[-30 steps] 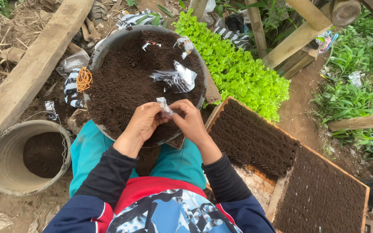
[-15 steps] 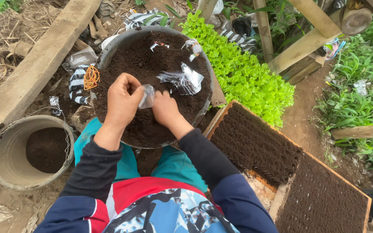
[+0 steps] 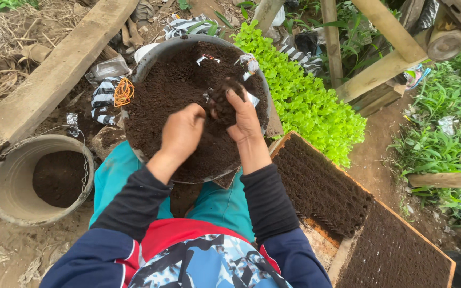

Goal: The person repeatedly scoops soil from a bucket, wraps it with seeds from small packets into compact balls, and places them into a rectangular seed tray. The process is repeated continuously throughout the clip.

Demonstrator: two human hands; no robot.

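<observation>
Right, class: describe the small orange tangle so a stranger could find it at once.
Start at the big round grey basin of dark soil on the person's lap. Follow its rim to the upper left edge, beside a black-and-white striped plastic bag. There lies the tangle of thin orange rubber bands, the only bright orange thing among soil, foil scraps and wood.

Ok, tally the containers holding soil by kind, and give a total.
Round basin: 1
Bucket: 1
Wooden seed trays: 2
Total: 4
The right hand lifts a clump of soil over the basin; the left hand is beside it.
</observation>
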